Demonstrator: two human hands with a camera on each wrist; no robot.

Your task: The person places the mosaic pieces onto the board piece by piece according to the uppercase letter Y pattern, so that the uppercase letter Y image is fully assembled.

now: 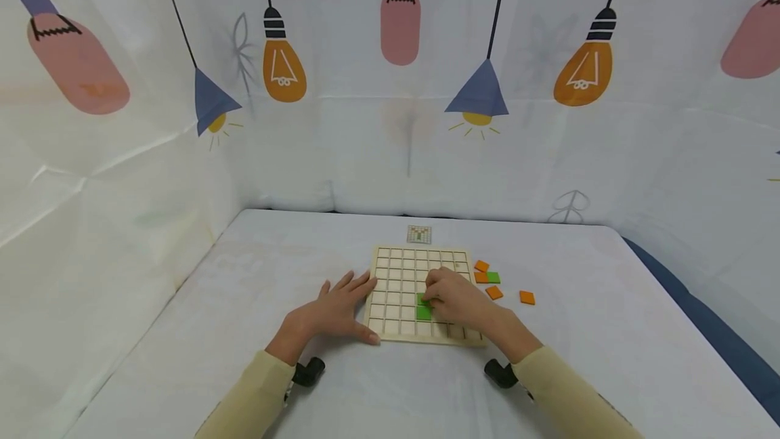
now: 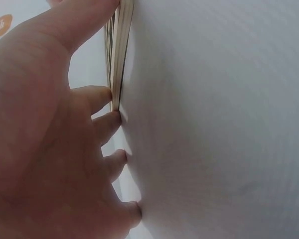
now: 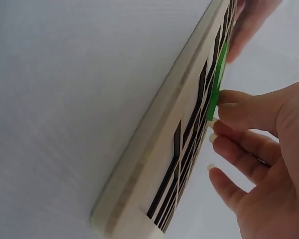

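A light wooden grid board [image 1: 390,297] lies flat, its square cells bounded by dark lines. Against its left edge rests my left hand [image 1: 335,308], fingers spread and thumb at the near corner; in the left wrist view the fingertips of this hand [image 2: 55,134] meet the board's side [image 2: 122,55]. My right hand [image 1: 460,298] reaches over the board and pinches a green square tile [image 1: 422,298] at a cell. Just nearer me, another green tile [image 1: 423,313] sits in the grid. In the right wrist view the thumb touches the green piece [image 3: 217,89]; the fingertips' far side is partly hidden.
Several loose orange tiles, one at the far right [image 1: 527,297], and a green tile [image 1: 493,278] lie right of the board. Behind it is a small patterned card [image 1: 419,234]. A white cloth covers the table [image 1: 274,256]; a lamp-printed curtain [image 1: 353,154] hangs behind.
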